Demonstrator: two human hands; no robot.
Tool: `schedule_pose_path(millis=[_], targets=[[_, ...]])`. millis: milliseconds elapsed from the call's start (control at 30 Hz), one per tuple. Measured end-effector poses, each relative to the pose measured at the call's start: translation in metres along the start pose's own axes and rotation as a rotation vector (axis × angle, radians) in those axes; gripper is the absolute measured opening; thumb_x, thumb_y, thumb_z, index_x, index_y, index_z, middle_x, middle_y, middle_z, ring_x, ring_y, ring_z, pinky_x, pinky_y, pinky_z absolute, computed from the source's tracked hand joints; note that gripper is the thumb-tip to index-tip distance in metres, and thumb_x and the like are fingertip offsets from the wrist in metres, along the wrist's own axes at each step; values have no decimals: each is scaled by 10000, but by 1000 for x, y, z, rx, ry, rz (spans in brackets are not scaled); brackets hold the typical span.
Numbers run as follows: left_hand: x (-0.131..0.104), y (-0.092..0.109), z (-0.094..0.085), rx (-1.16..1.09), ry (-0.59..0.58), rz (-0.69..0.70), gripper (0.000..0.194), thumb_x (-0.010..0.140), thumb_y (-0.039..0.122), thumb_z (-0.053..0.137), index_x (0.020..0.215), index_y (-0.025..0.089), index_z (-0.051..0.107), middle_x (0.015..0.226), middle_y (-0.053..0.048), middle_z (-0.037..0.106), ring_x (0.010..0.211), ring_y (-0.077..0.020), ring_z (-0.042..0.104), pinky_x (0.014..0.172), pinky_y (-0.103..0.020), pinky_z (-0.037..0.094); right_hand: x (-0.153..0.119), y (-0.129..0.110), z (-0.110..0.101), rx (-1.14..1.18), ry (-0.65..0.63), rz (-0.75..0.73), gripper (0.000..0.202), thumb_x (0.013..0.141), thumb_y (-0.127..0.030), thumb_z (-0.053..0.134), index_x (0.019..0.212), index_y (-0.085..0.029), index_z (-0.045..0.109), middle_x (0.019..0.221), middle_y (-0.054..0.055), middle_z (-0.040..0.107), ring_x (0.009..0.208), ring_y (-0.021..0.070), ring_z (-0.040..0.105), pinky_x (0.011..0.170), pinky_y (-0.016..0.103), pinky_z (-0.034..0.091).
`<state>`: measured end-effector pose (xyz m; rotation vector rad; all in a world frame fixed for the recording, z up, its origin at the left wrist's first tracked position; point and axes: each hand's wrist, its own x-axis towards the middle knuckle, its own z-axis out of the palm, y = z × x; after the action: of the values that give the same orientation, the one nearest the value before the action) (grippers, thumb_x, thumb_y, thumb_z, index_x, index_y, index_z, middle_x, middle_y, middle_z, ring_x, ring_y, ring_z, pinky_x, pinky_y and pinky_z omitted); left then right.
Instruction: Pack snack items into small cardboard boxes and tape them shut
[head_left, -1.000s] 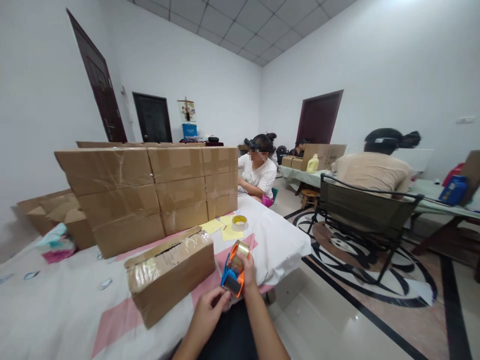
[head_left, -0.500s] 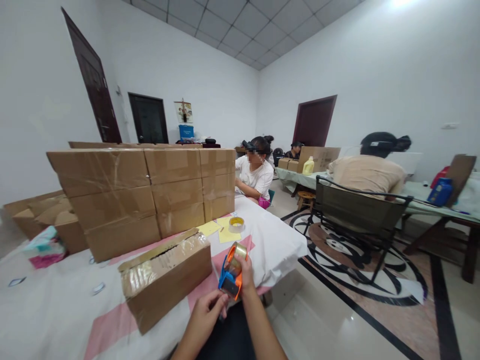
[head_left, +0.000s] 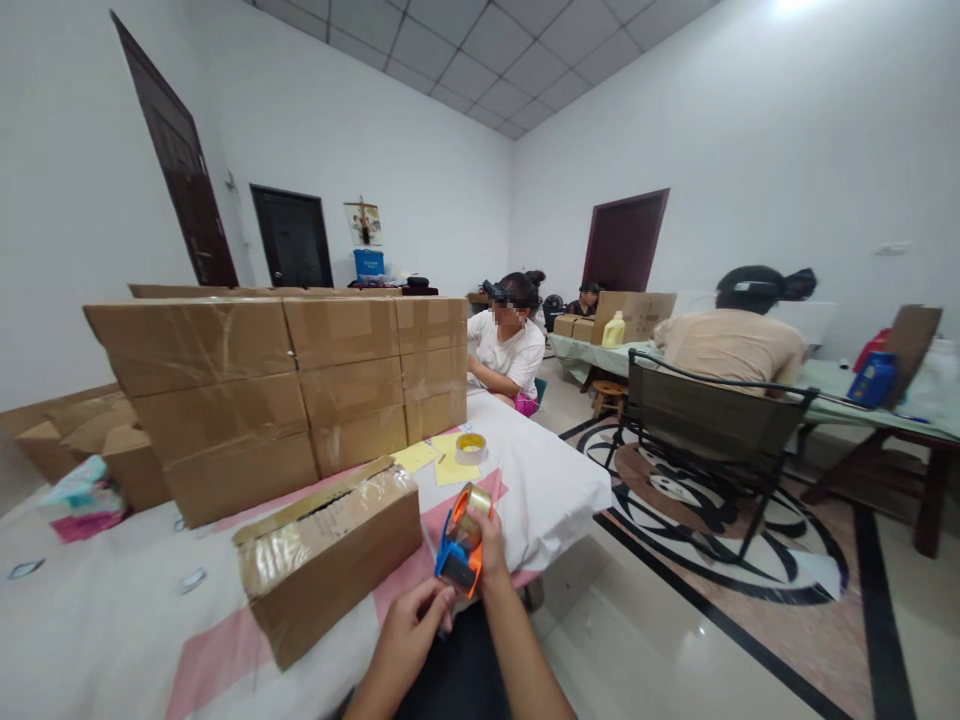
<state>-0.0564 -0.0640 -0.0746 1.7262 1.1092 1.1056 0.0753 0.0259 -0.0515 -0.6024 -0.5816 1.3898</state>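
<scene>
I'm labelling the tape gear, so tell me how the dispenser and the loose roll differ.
The dispenser is held tilted in the right hand; the loose roll lies flat on the table, untouched. The dispenser has a blue and orange frame; the loose roll has none, just a yellow inside. Both carry tape wound in a ring.

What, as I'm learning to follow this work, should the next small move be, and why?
Probably to ease some tape free with the left hand: its fingertips are at the lower edge of the tape dispenser, which the right hand holds, and the nearby box shows a gap along its top.
</scene>
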Motion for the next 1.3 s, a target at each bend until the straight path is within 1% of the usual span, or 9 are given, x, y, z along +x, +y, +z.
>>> schedule_pose_path(millis=[267, 467, 767, 933, 1067, 1300], targets=[[2, 0, -3, -21, -41, -11, 523, 950, 619, 494, 721, 172, 639, 667, -34, 637, 667, -170, 568, 660, -262, 390, -2, -2, -1, -22, -25, -6, 317, 656, -386, 804, 823, -196, 614, 610, -18, 667, 515, 177, 638, 522, 279, 519], [1, 4, -3, -8, -37, -19, 542, 939, 642, 491, 702, 176, 635, 661, -36, 643, 667, -178, 570, 666, -270, 403, -3, -3, -1, -31, -17, -2, 326, 647, -396, 809, 823, -198, 619, 616, -21, 674, 522, 177, 639, 530, 282, 526], [1, -4, -2, -8, -32, -25, 507, 955, 596, 507, 713, 172, 642, 670, -35, 650, 670, -172, 577, 676, -267, 410, -4, -1, 1, -22, 31, -8, 365, 621, -384, 824, 853, -200, 610, 625, -32, 670, 540, 164, 637, 567, 286, 543], [2, -5, -3, -10, -29, -31, 511, 956, 597, 506, 717, 167, 645, 673, -33, 642, 672, -165, 575, 667, -260, 402, -5, -3, 2, -23, 19, -10, 377, 609, -395, 828, 836, -201, 597, 624, -30, 673, 529, 160, 632, 559, 282, 539], [0, -5, -3, -11, -29, -31, 513, 954, 604, 504, 731, 165, 648, 677, -33, 641, 675, -167, 578, 672, -263, 405, -7, -6, 5, -25, -5, -5, 371, 622, -402, 828, 825, -204, 589, 617, -27, 670, 532, 163, 635, 559, 284, 541], [0, -2, -2, -15, -29, -20, 522, 944, 632, 499, 741, 174, 646, 671, -29, 653, 674, -174, 588, 682, -267, 418, -11, -8, 6, -42, -7, -11, 361, 634, -407, 828, 820, -199, 599, 607, -21, 663, 531, 175, 640, 546, 288, 536]])
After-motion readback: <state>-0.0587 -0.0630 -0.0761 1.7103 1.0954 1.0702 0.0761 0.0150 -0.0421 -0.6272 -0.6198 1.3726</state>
